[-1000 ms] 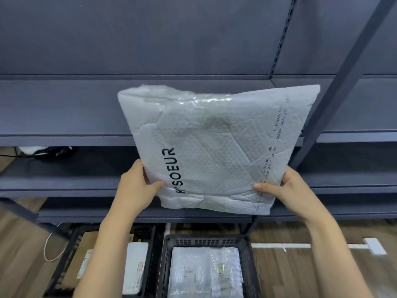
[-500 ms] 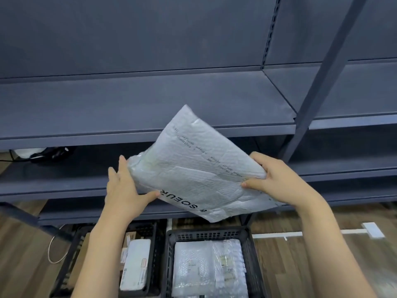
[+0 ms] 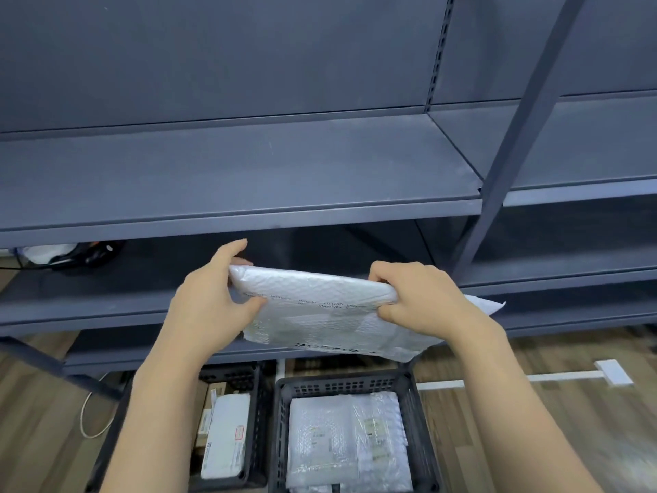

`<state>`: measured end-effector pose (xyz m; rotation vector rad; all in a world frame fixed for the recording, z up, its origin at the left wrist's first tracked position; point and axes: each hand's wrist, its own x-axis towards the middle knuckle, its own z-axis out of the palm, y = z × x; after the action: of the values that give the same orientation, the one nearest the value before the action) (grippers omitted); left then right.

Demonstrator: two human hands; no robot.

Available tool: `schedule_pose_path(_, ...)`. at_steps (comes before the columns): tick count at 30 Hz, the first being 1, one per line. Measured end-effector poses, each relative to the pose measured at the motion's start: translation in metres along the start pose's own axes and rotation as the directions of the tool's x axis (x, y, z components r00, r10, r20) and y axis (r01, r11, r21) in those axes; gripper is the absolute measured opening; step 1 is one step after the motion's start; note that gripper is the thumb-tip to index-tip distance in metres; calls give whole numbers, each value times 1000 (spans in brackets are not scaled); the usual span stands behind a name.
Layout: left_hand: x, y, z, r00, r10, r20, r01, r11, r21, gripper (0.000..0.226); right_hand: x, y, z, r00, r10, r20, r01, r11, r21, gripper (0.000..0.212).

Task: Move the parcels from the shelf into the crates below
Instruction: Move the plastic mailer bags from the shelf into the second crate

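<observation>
Pinching white parcel [image 3: 320, 311] nearly flat, long axis left-right, left hand [image 3: 209, 304], right hand [image 3: 423, 304].

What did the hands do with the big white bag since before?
The white padded parcel was upright facing the camera; both hands tipped it over nearly flat and lowered it toward the right crate. The left hand and right hand kept gripping its sides. Crates and shelf look unchanged.

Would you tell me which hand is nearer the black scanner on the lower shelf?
Left. The left hand is right of the black scanner; the right hand is further right.
</observation>
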<state>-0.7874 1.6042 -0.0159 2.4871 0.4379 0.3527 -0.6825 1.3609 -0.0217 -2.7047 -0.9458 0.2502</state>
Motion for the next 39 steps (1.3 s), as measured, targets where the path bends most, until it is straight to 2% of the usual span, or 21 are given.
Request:
schedule_pose_path(3, 0, -4, -9, 995, -20, 102, 16, 999, 46, 67, -6, -3, -1, 1000, 8, -6, -8, 1000, -7, 17)
schedule_pose_path(7, -6, 9, -11, 944, -89, 319, -23, 943, 332, 82, -10, -12, -3, 998, -41, -48, 38, 997, -67, 15)
schedule_pose_path(9, -9, 19, -3, 942, -69, 329, -87, 896, 436, 67, -13, -20, -8, 994, -77, -77, 69, 992, -107, 15)
schedule_pose_path(12, -11, 29, 0, 974, 26, 227, -142, 846, 514, 32, -19, -28, -20, 986, -102, -128, 79, 982, -172, 16)
schedule_pose_path(15, -15, 37, -9, 986, 135, 93, -164, 809, 564, 26, -25, -32, -30, 974, -94, -206, 64, 987, -148, 16)
schedule_pose_path(17, -18, 42, -17, 960, 280, 22, -238, 771, 591, 30, -29, -31, -36, 975, -64, -214, 49, 996, -74, 19)
schedule_pose_path(20, -22, 39, -28, 865, 491, -103, -348, 736, 580, 56, -38, -27, -45, 999, -14, -44, 19, 993, 114, 48)
schedule_pose_path(22, -21, 33, -33, 804, 568, -177, -394, 731, 557, 58, -46, -24, -49, 994, -5, 113, -25, 964, 263, 67)
schedule_pose_path(24, -22, 28, -37, 772, 598, -216, -417, 733, 538, 53, -50, -19, -49, 989, -38, 146, -17, 934, 357, 71)
schedule_pose_path(26, -26, 20, -38, 758, 607, -240, -424, 737, 526, 55, -50, -17, -51, 995, -45, 94, 4, 920, 392, 70)
schedule_pose_path(29, -33, 13, -41, 720, 622, -309, -421, 744, 518, 50, -48, -14, -53, 996, 69, -52, -44, 921, 387, 70)
schedule_pose_path(31, -36, 11, -43, 686, 634, -358, -421, 746, 515, 50, -46, -9, -51, 971, 169, -166, -91, 913, 397, 60)
schedule_pose_path(33, -35, 8, -44, 651, 648, -395, -426, 742, 517, 47, -43, -5, -49, 952, 212, -220, -108, 907, 408, 59)
schedule_pose_path(36, -34, 2, -40, 610, 672, -420, -433, 726, 535, 39, -40, -3, -44, 941, 274, -200, -175, 897, 405, 72)
schedule_pose_path(39, -34, -2, -36, 598, 682, -421, -433, 717, 546, 33, -39, -2, -41, 934, 308, -181, -220, 895, 387, 84)
